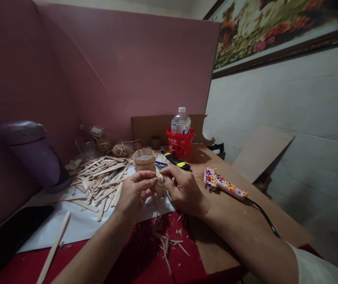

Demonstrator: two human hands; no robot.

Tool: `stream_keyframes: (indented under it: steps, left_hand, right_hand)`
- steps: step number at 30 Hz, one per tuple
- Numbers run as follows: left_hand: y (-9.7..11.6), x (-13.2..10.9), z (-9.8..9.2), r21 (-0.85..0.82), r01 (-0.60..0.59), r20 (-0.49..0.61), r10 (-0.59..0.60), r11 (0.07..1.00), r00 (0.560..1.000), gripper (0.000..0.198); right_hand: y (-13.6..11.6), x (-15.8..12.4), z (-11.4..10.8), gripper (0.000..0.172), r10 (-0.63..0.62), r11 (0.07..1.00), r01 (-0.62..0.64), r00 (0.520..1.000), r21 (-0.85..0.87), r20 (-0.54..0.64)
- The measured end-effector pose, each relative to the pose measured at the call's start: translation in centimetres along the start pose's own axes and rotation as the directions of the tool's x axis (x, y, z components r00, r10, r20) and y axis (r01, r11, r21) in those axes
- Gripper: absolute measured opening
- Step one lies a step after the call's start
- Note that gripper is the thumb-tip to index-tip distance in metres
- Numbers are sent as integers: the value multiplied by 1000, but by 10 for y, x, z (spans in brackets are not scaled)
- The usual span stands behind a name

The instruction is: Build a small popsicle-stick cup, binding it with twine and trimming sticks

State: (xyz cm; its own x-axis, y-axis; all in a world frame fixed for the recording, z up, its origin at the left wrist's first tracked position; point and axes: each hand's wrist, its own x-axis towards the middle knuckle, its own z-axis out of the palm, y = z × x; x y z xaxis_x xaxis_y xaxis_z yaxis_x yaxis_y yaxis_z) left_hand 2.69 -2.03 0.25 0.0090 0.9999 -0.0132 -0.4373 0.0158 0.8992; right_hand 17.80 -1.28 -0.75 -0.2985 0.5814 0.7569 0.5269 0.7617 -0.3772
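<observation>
My left hand (135, 193) and my right hand (183, 191) meet over a small craft piece of wooden sticks wound with twine (158, 188), low on the table. Both hands pinch it from either side with bent fingers, hiding most of it. Just behind stands a little round cup built of popsicle sticks (144, 159). A heap of loose popsicle sticks (99, 181) lies to the left of my left hand on a white sheet (80, 225).
A flower-patterned glue gun (224, 184) with a black cord lies right of my right hand. Behind are a red bucket (181, 144), a water bottle (181, 121), a yellow-black cutter (176, 161), twine balls (120, 150), a purple appliance (35, 154) and a black phone (12, 236) at left.
</observation>
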Motion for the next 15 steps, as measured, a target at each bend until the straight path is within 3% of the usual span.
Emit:
stream_keyframes:
  steps: [15]
  left_hand:
    - [-2,1,0,58,-149,57,146,987,988,21]
  right_hand:
    - [-3,0,1,16,-26,999,24,999,27,43]
